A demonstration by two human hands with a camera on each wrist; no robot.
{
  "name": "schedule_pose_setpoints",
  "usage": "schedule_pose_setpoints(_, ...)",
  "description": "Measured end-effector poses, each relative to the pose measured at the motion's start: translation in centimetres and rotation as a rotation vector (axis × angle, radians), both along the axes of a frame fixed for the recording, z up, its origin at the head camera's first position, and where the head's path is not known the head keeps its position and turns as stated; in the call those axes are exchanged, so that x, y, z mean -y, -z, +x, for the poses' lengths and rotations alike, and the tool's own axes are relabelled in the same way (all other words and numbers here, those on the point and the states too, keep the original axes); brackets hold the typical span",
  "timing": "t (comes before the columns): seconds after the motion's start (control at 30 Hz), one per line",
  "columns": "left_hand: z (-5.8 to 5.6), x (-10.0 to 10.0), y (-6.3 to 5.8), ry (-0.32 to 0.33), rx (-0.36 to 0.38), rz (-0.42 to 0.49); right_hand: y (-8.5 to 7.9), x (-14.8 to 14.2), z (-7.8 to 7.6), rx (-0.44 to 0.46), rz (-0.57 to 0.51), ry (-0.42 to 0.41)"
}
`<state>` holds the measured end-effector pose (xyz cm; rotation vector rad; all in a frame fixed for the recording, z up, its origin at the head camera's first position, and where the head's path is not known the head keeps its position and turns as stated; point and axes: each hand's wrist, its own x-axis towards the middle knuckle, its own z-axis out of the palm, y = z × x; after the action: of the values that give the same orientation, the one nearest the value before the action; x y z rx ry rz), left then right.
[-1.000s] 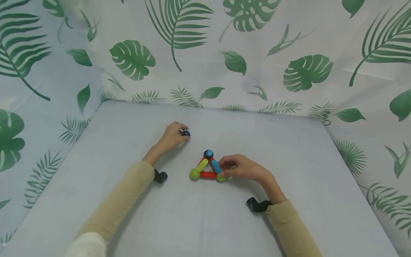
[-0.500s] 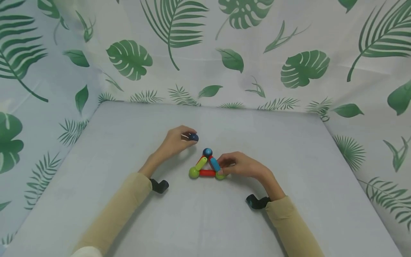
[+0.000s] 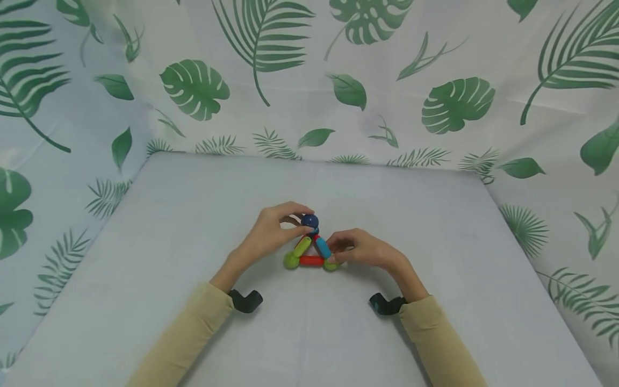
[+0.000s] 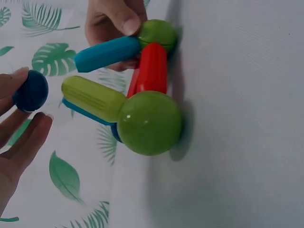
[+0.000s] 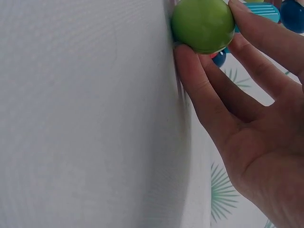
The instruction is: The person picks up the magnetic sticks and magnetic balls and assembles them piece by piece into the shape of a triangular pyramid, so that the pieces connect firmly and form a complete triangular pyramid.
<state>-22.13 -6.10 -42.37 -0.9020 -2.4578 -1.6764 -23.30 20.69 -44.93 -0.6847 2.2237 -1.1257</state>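
My left hand (image 3: 278,231) pinches a dark blue ball (image 3: 310,221) between thumb and fingers. In the left wrist view that ball (image 4: 32,90) is just apart from the raised ends of a yellow-green rod (image 4: 92,97) and a blue rod (image 4: 107,53). These rods lean up from a magnetic ball-and-rod frame whose red rods (image 3: 311,260) lie along the table. A green ball (image 3: 292,261) forms its left corner. My right hand (image 3: 365,250) grips the green ball (image 5: 202,23) at the right corner. The far corner's blue ball is mostly hidden by my left hand and its ball.
A white table (image 3: 300,328) spreads around the frame. Behind it hangs a leaf-patterned cloth (image 3: 300,80), which also lines both sides. Black wrist cameras (image 3: 246,301) sit at both sleeves.
My left hand has brought the blue ball right and nearer, from the table's far left to over the frame. My right hand has stayed at the right corner.
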Motion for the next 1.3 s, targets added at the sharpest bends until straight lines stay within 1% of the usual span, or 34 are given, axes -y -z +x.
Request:
schedule_pose_setpoints(0.17, 0.2, -0.3, 0.6, 0.026, -0.095, -0.057, -0.1, 0.1, 0.1, -0.013, 0.008, -0.006)
schedule_pose_setpoints(0.3, 0.2, -0.7, 0.9, 0.037, -0.138, -0.089, 0.2, -0.1, 0.0, -0.032, 0.011, -0.006)
schedule_pose_setpoints(0.4, 0.3, -0.6, 0.8, 0.052, -0.133, -0.104, 0.2, 0.0, -0.1, -0.042, 0.014, -0.006)
schedule_pose_setpoints(0.53, 0.4, -0.6, 0.7, 0.079, -0.109, -0.142, -0.1, 0.0, 0.0, -0.035, 0.011, -0.002)
schedule_pose_setpoints(0.67, 0.6, -0.6, 0.6, 0.082, -0.099, -0.167, -0.1, 0.1, 0.0, -0.031, 0.002, -0.004)
schedule_pose_setpoints(0.8, 0.8, -0.6, 0.6, 0.086, -0.096, -0.165, 0.2, 0.0, 0.0, -0.024, -0.006, -0.006)
schedule_pose_setpoints(0.87, 1.1, -0.5, 0.7, 0.092, -0.081, -0.164, 0.4, 0.0, 0.1, -0.021, -0.010, -0.014)
schedule_pose_setpoints(0.93, 1.4, -0.3, 0.7, 0.096, -0.042, -0.172, 0.5, 0.1, 0.3, -0.021, -0.016, -0.024)
schedule_pose_setpoints(0.97, 1.5, -0.2, 0.8, 0.087, -0.014, -0.185, 0.5, 0.2, 0.3, -0.029, -0.016, -0.025)
schedule_pose_setpoints(1.03, 1.8, 0.2, 0.8, 0.058, 0.067, -0.215, 0.6, 0.4, 0.3, -0.045, -0.014, -0.026)
schedule_pose_setpoints(1.13, 2.1, 0.9, 1.1, -0.001, 0.175, -0.322, 0.5, 0.6, 0.4, -0.068, 0.017, -0.011)
schedule_pose_setpoints(1.2, 2.3, 1.2, 1.6, -0.029, 0.209, -0.382, 0.3, 0.6, 0.4, -0.083, 0.047, 0.002)
schedule_pose_setpoints(1.27, 2.4, 1.4, 2.2, -0.053, 0.207, -0.424, 0.1, 0.6, 0.4, -0.097, 0.072, 0.014)
schedule_pose_setpoints(1.3, 2.5, 1.4, 2.5, -0.069, 0.204, -0.426, -0.1, 0.6, 0.4, -0.105, 0.080, 0.017)
